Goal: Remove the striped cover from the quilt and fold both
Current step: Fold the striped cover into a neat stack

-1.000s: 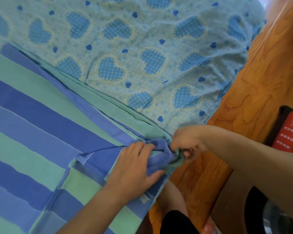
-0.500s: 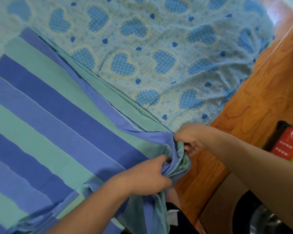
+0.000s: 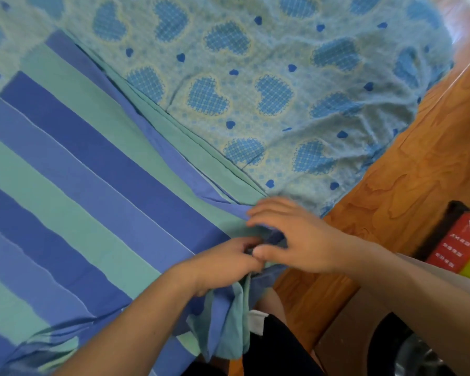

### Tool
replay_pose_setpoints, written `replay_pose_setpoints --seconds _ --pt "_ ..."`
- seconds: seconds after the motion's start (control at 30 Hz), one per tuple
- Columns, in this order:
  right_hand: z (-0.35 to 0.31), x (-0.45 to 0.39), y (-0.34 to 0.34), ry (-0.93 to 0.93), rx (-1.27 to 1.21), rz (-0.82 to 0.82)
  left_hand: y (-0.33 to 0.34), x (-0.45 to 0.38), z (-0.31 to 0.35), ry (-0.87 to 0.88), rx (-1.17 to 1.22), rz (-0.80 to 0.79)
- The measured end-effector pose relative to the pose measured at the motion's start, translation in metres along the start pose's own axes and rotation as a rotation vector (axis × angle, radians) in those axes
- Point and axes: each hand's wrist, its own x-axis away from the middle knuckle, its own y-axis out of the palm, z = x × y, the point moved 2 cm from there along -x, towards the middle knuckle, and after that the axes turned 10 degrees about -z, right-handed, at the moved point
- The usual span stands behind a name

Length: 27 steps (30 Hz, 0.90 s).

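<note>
The striped cover (image 3: 98, 185) lies spread flat on the bed, over the heart-print bed sheet (image 3: 255, 85). Its stripes, dark blue, lighter blue and green, have the long axis diagonal: from upper left, far from the person, down to the corner of the cover near the wooden bed frame (image 3: 407, 202). One corner of the cover is bunched at this edge and hangs down over the person's knee (image 3: 274, 302).

The left hand (image 3: 223, 264) has its grip closed on the bunched corner of the cover, fingers curled round the fabric. The right hand (image 3: 291, 240) is just beside it, touching the left hand at the thumb; its fingers are spread and nearly straight over the fabric fold, grip wide, holding nothing that I can see.

Beside the bed frame, on the side away from the cover, stands a red box (image 3: 456, 242) w/ white characters; they are too blurred to read.
</note>
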Motion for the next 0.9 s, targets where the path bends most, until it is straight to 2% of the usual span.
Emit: replay_pose_setpoints --seconds 0.1,0.17,0.23,0.27,0.33,0.4,0.43,0.47,0.53,0.6,0.63,0.73,0.8,0.83,0.9 --pt "-0.008 -0.007 0.011 0.032 -0.017 -0.360 -0.004 0.006 -0.008 0.021 0.121 -0.005" --pt "-0.001 -0.006 0.012 0.060 0.155 -0.496 -0.017 0.018 -0.026 0.006 0.145 0.171" --pt "0.008 -0.003 0.012 0.066 0.353 -0.563 -0.033 0.040 -0.054 -0.018 0.039 0.419" --pt "0.011 -0.001 0.013 0.050 0.425 -0.581 -0.039 0.053 -0.068 -0.025 -0.020 0.486" --pt "0.016 0.003 0.016 0.029 0.495 -0.627 -0.044 0.074 -0.099 -0.065 -0.160 0.481" --pt "0.018 0.005 0.016 0.137 0.405 -0.646 -0.041 0.086 -0.126 -0.145 -0.337 0.415" --pt "0.017 0.001 0.016 0.206 0.374 -0.565 -0.038 0.088 -0.135 -0.166 -0.407 0.401" --pt "0.016 -0.006 0.015 0.255 0.395 -0.407 -0.036 0.088 -0.143 -0.165 -0.447 0.406" --pt "0.007 -0.029 0.012 0.279 0.478 -0.031 -0.031 0.084 -0.150 -0.139 -0.456 0.446" --pt "0.004 -0.055 0.014 0.258 0.510 0.218 -0.028 0.079 -0.151 -0.138 -0.489 0.482" --pt "0.005 -0.066 0.015 0.283 0.512 0.240 -0.026 0.077 -0.151 -0.146 -0.515 0.496" --pt "0.021 -0.084 0.013 0.511 0.449 0.143 -0.019 0.077 -0.153 -0.127 -0.537 0.525" --pt "0.025 -0.077 0.008 0.634 0.492 0.186 -0.015 0.083 -0.158 -0.089 -0.541 0.557" --pt "0.018 -0.071 0.009 0.601 0.547 0.232 -0.012 0.088 -0.163 -0.079 -0.578 0.581" --pt "-0.004 -0.048 0.029 0.369 0.579 0.292 -0.003 0.098 -0.173 -0.075 -0.684 0.631"
